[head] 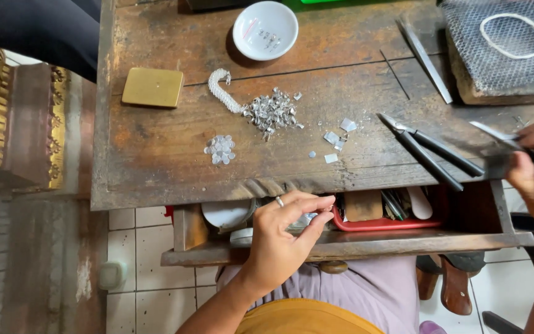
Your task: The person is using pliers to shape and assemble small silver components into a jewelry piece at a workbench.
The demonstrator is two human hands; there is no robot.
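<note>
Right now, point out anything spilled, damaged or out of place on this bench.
Nothing looks spilled. The silver bits and clear discs lie in loose piles. The wooden benchtop is worn and stained, its front edge chipped. The drawer hangs open.

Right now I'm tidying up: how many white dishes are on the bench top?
1: a round white dish at the bench's far edge. Another pale round item sits in the open drawer, partly hidden.

I see bare bench point(156, 154) left of the silver heap point(271, 112), past the brass plate point(153, 87). Right of the heap, pliers point(431, 151) and tweezers point(424, 59) bar my way; the drawer point(353, 244) below is crowded.
</note>
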